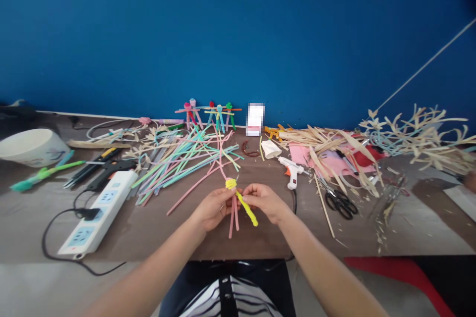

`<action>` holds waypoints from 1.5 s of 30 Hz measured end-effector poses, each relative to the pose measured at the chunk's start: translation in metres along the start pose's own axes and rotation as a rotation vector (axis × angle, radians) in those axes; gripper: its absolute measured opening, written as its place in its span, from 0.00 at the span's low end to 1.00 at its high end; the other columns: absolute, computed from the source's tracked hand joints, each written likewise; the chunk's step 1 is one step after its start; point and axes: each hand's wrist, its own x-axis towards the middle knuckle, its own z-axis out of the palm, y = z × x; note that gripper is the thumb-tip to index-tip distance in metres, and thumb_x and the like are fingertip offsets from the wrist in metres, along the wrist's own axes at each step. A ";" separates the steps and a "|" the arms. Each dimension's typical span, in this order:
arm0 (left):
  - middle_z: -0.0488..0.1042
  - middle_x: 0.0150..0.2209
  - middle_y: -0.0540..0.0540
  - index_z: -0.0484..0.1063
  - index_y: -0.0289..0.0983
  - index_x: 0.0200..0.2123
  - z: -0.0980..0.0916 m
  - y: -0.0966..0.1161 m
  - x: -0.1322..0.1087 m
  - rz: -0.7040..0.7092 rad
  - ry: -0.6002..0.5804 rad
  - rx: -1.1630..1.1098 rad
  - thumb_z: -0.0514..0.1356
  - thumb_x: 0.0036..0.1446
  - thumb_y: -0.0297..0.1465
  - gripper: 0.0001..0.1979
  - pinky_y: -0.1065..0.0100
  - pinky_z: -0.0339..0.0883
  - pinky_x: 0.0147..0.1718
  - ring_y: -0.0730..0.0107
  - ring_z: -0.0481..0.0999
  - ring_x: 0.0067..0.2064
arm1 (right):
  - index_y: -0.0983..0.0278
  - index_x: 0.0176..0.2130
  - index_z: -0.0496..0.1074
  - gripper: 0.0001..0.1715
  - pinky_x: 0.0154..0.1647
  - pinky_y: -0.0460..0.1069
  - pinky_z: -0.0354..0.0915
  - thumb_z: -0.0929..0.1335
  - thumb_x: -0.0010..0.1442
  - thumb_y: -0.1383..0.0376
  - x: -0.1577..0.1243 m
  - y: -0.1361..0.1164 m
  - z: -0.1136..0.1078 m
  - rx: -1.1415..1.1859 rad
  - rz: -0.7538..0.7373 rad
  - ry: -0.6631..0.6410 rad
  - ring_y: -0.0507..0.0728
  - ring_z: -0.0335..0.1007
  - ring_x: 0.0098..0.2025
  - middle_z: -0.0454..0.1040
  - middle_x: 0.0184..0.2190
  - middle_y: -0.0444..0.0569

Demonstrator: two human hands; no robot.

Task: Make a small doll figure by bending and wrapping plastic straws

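Note:
My left hand [213, 208] and my right hand [264, 202] meet above the brown-covered table, pinching a small bundle of pipe cleaners between them. A yellow pipe cleaner [246, 208] slants down to the right from a yellow twisted knot [231, 184] at the top of the bundle. Pink pipe cleaners [233, 220] hang below my fingers, and another pink length [223, 158] runs up and away toward the loose pile. My fingers hide the middle of the bundle. That pile of pastel pipe cleaners [186, 166] lies just beyond my hands, to the left.
Small pipe-cleaner figures [219, 116] stand against the blue wall. A white power strip [98, 213] lies left, with a white bowl [31, 147] behind it. To the right are a white glue gun [292, 171], black-handled scissors [340, 203] and heaped dried plant strips [323, 146].

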 end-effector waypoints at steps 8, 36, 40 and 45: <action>0.71 0.22 0.48 0.71 0.31 0.27 -0.002 -0.004 -0.002 0.013 0.086 0.153 0.64 0.39 0.26 0.08 0.77 0.64 0.23 0.78 0.70 0.24 | 0.67 0.22 0.66 0.03 0.21 0.42 0.54 0.67 0.43 0.69 0.002 0.009 -0.002 -0.351 -0.082 0.049 0.46 0.57 0.19 0.65 0.16 0.39; 0.70 0.24 0.51 0.68 0.33 0.28 -0.008 -0.023 -0.003 0.206 0.258 0.033 0.67 0.35 0.29 0.15 0.73 0.65 0.28 0.76 0.71 0.25 | 0.69 0.25 0.67 0.04 0.35 0.52 0.61 0.65 0.46 0.68 0.075 -0.016 -0.061 -0.825 0.055 0.587 0.62 0.69 0.37 0.72 0.29 0.60; 0.69 0.23 0.52 0.67 0.33 0.28 -0.004 -0.017 -0.002 0.223 0.249 0.037 0.67 0.34 0.28 0.15 0.73 0.65 0.28 0.76 0.71 0.25 | 0.64 0.26 0.62 0.08 0.20 0.45 0.57 0.61 0.49 0.61 0.045 -0.004 -0.051 -0.517 -0.024 0.411 0.50 0.64 0.21 0.70 0.22 0.46; 0.69 0.24 0.51 0.66 0.33 0.28 -0.001 -0.015 0.000 0.210 0.242 0.065 0.67 0.33 0.27 0.15 0.73 0.65 0.27 0.76 0.71 0.25 | 0.63 0.27 0.59 0.14 0.15 0.42 0.52 0.65 0.44 0.56 0.014 0.001 -0.032 -0.087 -0.119 0.211 0.46 0.57 0.18 0.65 0.22 0.41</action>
